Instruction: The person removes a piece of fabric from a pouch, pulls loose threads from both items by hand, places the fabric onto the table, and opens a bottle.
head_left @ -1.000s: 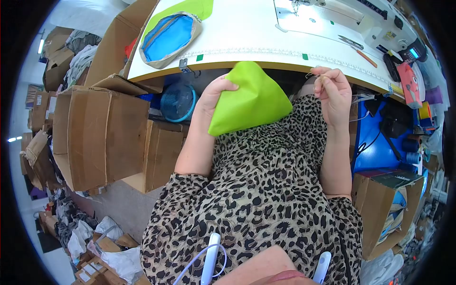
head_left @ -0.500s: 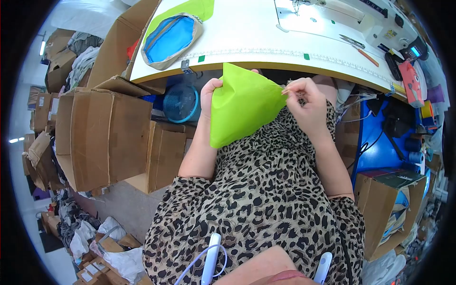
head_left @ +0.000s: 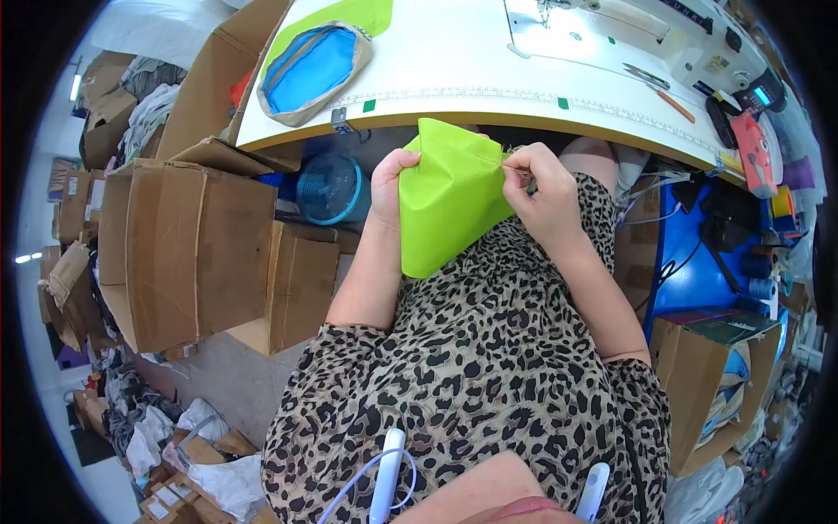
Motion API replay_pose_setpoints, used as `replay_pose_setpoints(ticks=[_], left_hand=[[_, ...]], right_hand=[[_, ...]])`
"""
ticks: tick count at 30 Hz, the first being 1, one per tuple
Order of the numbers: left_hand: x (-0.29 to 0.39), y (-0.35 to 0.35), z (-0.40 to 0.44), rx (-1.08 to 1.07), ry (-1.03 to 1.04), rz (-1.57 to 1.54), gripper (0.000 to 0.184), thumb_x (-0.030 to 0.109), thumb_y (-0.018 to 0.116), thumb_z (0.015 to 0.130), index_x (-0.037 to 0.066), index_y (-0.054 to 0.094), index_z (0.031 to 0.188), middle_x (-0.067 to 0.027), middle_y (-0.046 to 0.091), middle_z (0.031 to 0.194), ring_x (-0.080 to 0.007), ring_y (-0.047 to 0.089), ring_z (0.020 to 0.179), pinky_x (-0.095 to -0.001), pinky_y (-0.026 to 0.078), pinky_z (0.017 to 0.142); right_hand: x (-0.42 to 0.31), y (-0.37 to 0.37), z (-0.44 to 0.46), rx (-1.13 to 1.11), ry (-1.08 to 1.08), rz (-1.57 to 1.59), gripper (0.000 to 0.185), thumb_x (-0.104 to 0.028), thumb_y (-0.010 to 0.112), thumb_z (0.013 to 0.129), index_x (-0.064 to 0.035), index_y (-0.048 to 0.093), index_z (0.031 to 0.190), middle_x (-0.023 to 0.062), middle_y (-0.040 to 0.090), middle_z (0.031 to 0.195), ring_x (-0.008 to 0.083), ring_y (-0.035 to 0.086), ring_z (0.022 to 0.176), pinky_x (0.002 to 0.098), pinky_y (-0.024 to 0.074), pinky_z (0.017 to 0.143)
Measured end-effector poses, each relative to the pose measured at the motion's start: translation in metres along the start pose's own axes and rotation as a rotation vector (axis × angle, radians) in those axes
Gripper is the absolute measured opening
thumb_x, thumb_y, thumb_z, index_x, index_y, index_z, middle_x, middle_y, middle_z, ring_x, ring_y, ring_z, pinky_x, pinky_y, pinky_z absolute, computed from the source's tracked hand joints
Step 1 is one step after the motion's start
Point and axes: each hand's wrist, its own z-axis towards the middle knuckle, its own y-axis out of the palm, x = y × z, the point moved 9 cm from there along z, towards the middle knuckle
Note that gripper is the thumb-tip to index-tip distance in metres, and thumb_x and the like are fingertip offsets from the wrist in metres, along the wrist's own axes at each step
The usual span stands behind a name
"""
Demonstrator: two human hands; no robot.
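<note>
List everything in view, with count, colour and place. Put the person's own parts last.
Held cloth: one, lime green, between the hands
Table: one, white top, across the upper middle
Pouch: one, grey-beige with blue inside, table's left end
Flat cloth: one, lime green, beyond the pouch
Sewing machine: one, white, upper right
Snips: one, metallic, on the table's right
Tool: one, orange handle, beside the snips
Basket: one, blue, below the table's left end
Cardboard boxes: several, brown, left and right
Patterned garment: one, beige and black, on the person
Left hand: one, bare, gripping the held cloth's left side
Right hand: one, bare, fingers at the held cloth's right edge
</note>
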Motion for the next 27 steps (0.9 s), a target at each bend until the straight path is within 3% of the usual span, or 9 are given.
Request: replay_pose_setpoints(ticks=[6,12,14,16,18,20,22,25,27], left_hand=[[0.010,-0.020,0.002,-0.074,-0.001,-0.134,0.055,0.022,0.042,0.079,-0.008,0.045,0.125,-0.0247,0.055,0.122,-0.0348,0.058,0.106,-0.0436,0.047,0.093],[0.079,-0.025,0.005,0.128,0.160,0.077,0.052,0.020,0.042,0.079,-0.009,0.047,0.123,-0.0236,0.056,0.118,-0.0335,0.059,0.104,-0.0434,0.048,0.092],[0.131,0.005,0.006,0.229,0.388,0.427,0.051,0.019,0.041,0.080,-0.009,0.048,0.122,-0.0231,0.057,0.118,-0.0326,0.059,0.105,-0.0424,0.048,0.092],[0.157,0.064,0.014,-0.051,0.411,0.519,0.047,0.019,0.039,0.084,-0.008,0.048,0.122,-0.0212,0.058,0.115,-0.0308,0.060,0.103,-0.0398,0.049,0.091],[0.184,0.096,0.021,-0.057,0.547,0.713,0.043,0.017,0.037,0.088,-0.007,0.050,0.121,-0.0191,0.061,0.112,-0.0293,0.062,0.100,-0.0377,0.051,0.088],[0.193,0.124,0.033,-0.023,0.718,1.250,0.037,0.018,0.046,0.091,-0.001,0.051,0.123,-0.0156,0.062,0.110,-0.0253,0.063,0.098,-0.0363,0.052,0.084],[0.155,0.155,0.045,0.126,0.699,1.967,0.031,0.019,0.055,0.092,0.007,0.055,0.121,-0.0101,0.063,0.107,-0.0193,0.064,0.094,-0.0344,0.052,0.081],[0.091,0.120,0.089,-0.220,0.742,2.329,0.024,0.019,0.057,0.089,0.008,0.058,0.110,-0.0142,0.063,0.103,-0.0308,0.062,0.091,-0.0377,0.051,0.078],[0.062,0.073,0.103,-0.203,0.765,2.454,0.008,0.014,0.056,0.082,0.008,0.060,0.083,-0.0093,0.063,0.090,-0.0291,0.063,0.081,-0.0436,0.050,0.067]], right_hand=[[0.048,-0.013,-0.011,0.134,0.354,0.485,0.005,0.004,0.055,0.084,-0.0004,0.055,0.086,0.0016,0.058,0.078,0.0056,0.055,0.067,0.0189,0.0463,0.062],[0.074,-0.057,-0.011,0.303,0.417,0.851,0.005,-0.003,0.052,0.092,-0.0015,0.055,0.090,0.0060,0.062,0.083,0.0073,0.055,0.065,0.0206,0.0467,0.059],[0.073,-0.066,-0.010,0.329,0.378,0.898,0.005,-0.004,0.050,0.093,-0.0014,0.054,0.091,0.0065,0.060,0.083,0.0082,0.054,0.064,0.0216,0.0460,0.059],[0.073,-0.071,-0.011,0.346,0.348,0.899,0.005,-0.003,0.049,0.093,-0.0018,0.053,0.091,0.0063,0.059,0.082,0.0085,0.053,0.064,0.0215,0.0455,0.059],[0.074,-0.072,-0.013,0.359,0.340,0.868,0.005,-0.003,0.049,0.093,-0.0018,0.053,0.091,0.0059,0.058,0.082,0.0083,0.053,0.064,0.0213,0.0453,0.059],[0.072,-0.073,-0.014,0.360,0.328,0.836,0.005,-0.003,0.049,0.094,-0.0017,0.052,0.091,0.0057,0.058,0.082,0.0081,0.052,0.064,0.0211,0.0453,0.059],[0.070,-0.075,-0.014,0.373,0.311,0.773,0.005,-0.003,0.049,0.094,-0.0016,0.052,0.091,0.0053,0.058,0.081,0.0080,0.052,0.064,0.0209,0.0452,0.059],[0.074,-0.077,-0.016,0.391,0.310,0.797,0.004,-0.003,0.049,0.094,-0.0017,0.052,0.091,0.0053,0.059,0.080,0.0082,0.052,0.063,0.0211,0.0456,0.059],[0.072,-0.080,-0.017,0.394,0.314,0.787,0.004,-0.003,0.049,0.094,-0.0017,0.052,0.091,0.0054,0.059,0.080,0.0079,0.052,0.063,0.0207,0.0459,0.059]])
